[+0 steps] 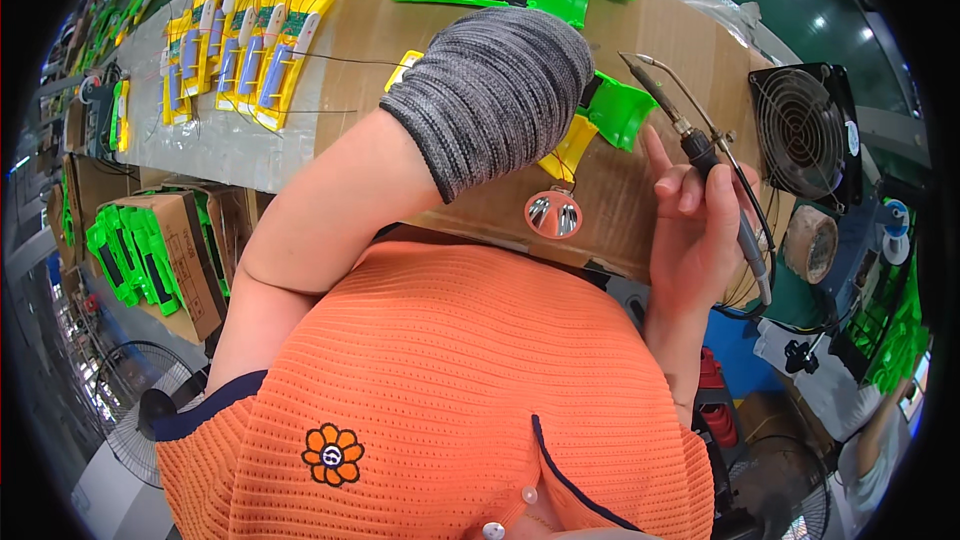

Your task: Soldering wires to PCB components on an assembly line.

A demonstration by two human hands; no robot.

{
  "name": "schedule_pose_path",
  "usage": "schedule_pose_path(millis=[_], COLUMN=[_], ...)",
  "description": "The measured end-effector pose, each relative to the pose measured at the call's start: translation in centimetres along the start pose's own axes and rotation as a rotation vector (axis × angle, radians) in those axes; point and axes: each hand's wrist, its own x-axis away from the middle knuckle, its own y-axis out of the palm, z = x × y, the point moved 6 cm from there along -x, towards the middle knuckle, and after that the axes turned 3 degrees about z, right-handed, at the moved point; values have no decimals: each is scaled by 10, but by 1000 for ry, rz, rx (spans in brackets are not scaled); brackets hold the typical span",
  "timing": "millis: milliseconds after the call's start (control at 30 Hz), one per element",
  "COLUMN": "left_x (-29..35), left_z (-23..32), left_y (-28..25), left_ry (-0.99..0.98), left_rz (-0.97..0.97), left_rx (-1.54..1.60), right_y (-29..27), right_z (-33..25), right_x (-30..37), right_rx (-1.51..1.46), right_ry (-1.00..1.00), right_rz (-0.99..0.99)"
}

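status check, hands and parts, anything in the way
Right hand holding soldering iron. Left hand hidden behind grey sleeve. Sleeve also partly covering green casing.

We look from the head, through the left of two side-by-side fisheyes, steeply down. The shirt [440, 360] is nearest us, filling the lower middle; the desk [690, 45] lies just beyond, toward the top. Our single view is upright, its left matching the person's own left, and so wide that we take in the box [188, 265] at left and the square fan [800, 135] at right. Toward the dark round rim, straight edges bend.
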Motion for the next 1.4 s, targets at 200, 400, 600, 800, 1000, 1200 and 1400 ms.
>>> schedule_pose_path(millis=[200,400,600,800,1000,1200,1400], left_x=[12,79,111,63,31,32,16], left_z=[-1,17,-29,18,-6,-16,-9], left_y=[-2,-54,-59,-39,3,3,7], left_ry=[-79,-91,-264,41,-43,-82,-1], left_rz=[73,218,340,468,230,317,121], left_rx=[-103,-158,-122,-28,-27,105,-108], right_y=[-2,-9,-2,1,6,-6,10], right_z=[-9,-15,-10,-5,9,-37,-50], right_x=[16,35,44,20,12,4,-17], right_rx=[11,45,71,-22,-93,297,563], right_ry=[-29,-54,-35,-88,-35,-43,67], right_rz=[27,41,19,17,1,-69,-144])
